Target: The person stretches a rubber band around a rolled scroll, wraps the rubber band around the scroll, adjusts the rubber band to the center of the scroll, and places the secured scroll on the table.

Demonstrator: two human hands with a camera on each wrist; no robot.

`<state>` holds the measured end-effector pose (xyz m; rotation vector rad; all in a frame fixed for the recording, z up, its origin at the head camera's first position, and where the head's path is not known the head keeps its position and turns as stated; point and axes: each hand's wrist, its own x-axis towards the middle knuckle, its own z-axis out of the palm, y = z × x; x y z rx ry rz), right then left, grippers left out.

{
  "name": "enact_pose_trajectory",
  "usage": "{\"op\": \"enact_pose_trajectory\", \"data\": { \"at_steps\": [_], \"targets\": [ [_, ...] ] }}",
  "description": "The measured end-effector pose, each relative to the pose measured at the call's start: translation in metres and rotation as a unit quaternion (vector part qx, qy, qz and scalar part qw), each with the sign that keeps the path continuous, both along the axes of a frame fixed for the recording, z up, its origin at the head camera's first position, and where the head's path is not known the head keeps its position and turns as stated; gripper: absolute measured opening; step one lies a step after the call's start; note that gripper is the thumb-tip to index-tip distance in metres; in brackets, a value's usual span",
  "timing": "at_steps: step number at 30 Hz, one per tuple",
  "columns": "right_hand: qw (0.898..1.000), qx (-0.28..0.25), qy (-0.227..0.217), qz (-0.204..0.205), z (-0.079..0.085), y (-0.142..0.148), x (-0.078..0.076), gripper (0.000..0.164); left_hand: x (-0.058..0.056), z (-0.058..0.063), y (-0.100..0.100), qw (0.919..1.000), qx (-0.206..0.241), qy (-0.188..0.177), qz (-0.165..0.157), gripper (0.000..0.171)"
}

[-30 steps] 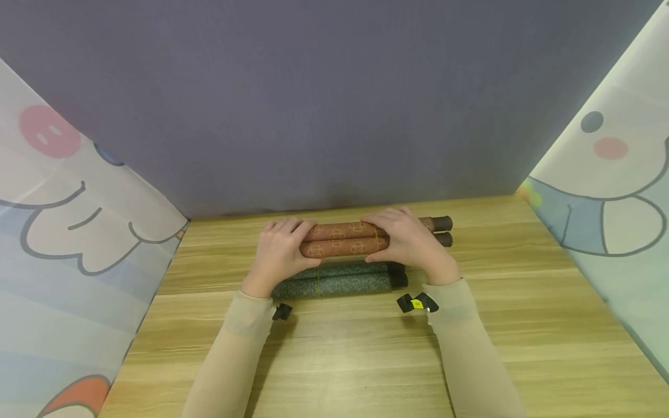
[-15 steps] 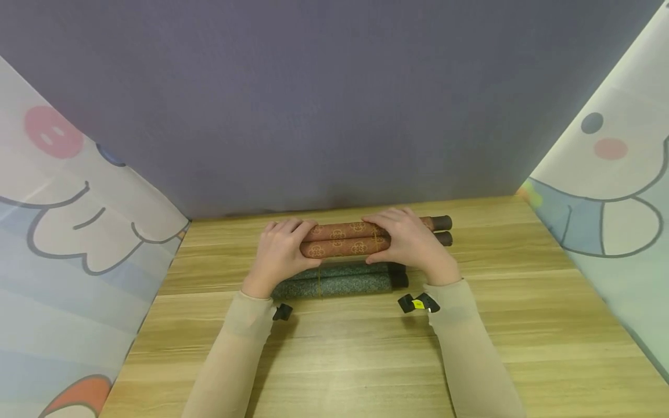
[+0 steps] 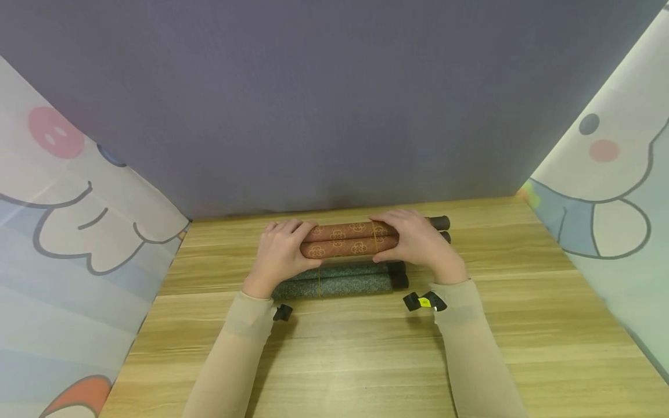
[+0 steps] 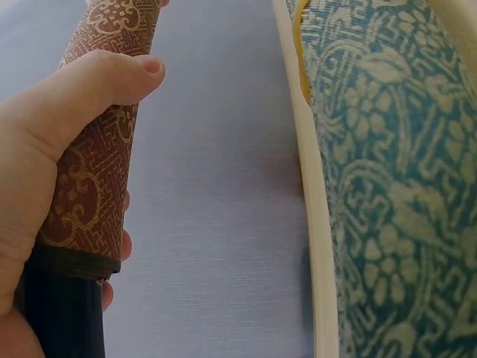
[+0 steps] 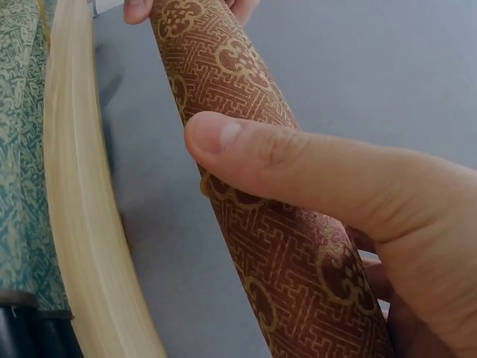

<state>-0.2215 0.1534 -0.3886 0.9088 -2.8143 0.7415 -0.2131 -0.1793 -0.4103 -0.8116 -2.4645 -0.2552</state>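
Observation:
A red-brown brocade scroll, rolled from both ends into two parallel rolls, lies crosswise between my hands. Gold medallions pattern its cloth, and dark rod ends stick out at the right. My left hand grips its left end, thumb along the near roll and fingers over the far side. Farther right, my right hand grips it the same way, its thumb across the brocade near a thin yellow band. Just nearer to me, a teal-green patterned scroll rests on the table, partly hidden by my left hand.
The wood-grain table runs back to a grey upright panel. Cartoon-printed panels stand at the left and right. A small black strap piece with a yellow tag sits at the right cuff.
My right hand has slid slightly right along the red-brown scroll, showing more of the yellow band and covering more of the right end. The left hand and both scrolls stay nearly in place.

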Motion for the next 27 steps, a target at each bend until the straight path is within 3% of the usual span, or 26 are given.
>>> {"op": "enact_pose_trajectory", "data": {
  "at_steps": [27],
  "targets": [
    [1.000, 0.011, -0.003, 0.008, 0.0051, 0.0054, 0.0020, 0.089, 0.0036, 0.0019, 0.0051, 0.9998, -0.005, 0.017, -0.006, 0.083]
  ]
}}
